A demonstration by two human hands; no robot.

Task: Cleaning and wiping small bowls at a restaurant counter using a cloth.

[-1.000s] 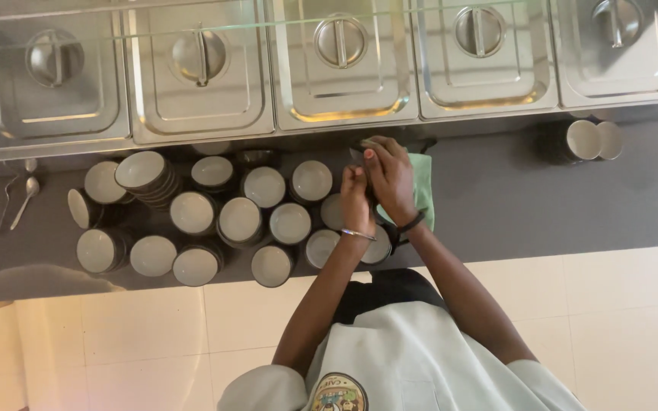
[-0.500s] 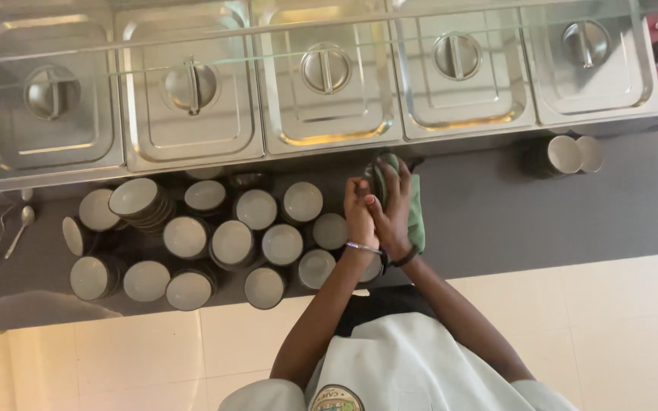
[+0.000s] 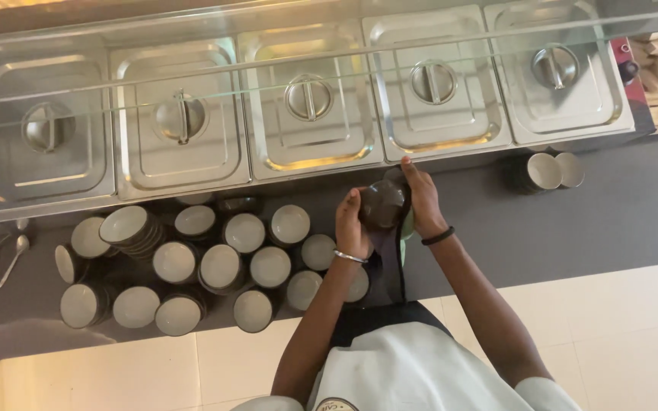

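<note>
Hands are closed round one dark bowl (image 3: pixel 384 204), lifted above the grey counter (image 3: pixel 573 228): the left hand (image 3: pixel 352 228) grips its near-left side, the right hand (image 3: pixel 420 199) its far-right side, with a green cloth (image 3: pixel 407 227) pressed beneath. A slip could be caused by the smooth glaze, and the bowl would likely be dropped onto the stacked bowls (image 3: pixel 222 266) crowded just left. Steel lids (image 3: pixel 306 99) are ranged beyond.
</note>
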